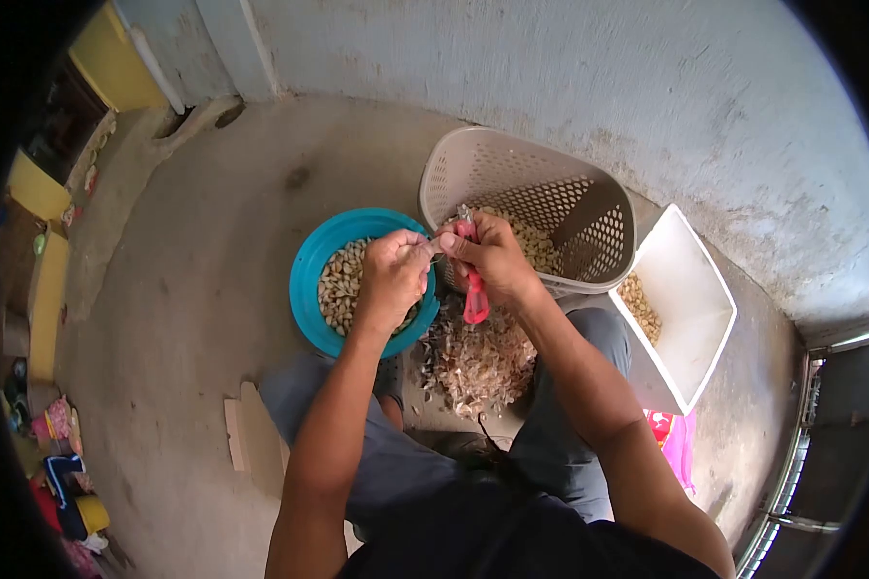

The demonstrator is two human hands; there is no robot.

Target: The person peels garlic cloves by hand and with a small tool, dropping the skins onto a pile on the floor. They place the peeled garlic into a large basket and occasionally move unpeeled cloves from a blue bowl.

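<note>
My left hand [394, 275] is above the right side of a turquoise basin [304, 275], its thumb and fingers pinched together. My right hand [494, 256] grips a red-handled hand tool [475, 301] with a metal end pointing away from me; I cannot make out its exact kind. The fingertips of both hands meet at a small pale piece [434, 248], mostly covered by the fingers. Inside the basin lie many small pale-brown, nut-like pieces [338, 289]. Below my hands, a heap of dry, papery brown husks [483, 362] spreads between my legs.
Behind my right hand stands a beige perforated basket [603, 207] with pale pieces inside. A white box [700, 309] to its right holds more brownish pieces. Cardboard [251, 434] lies by my left leg, a pink bag [681, 449] at right. Walls [550, 68] close off the back.
</note>
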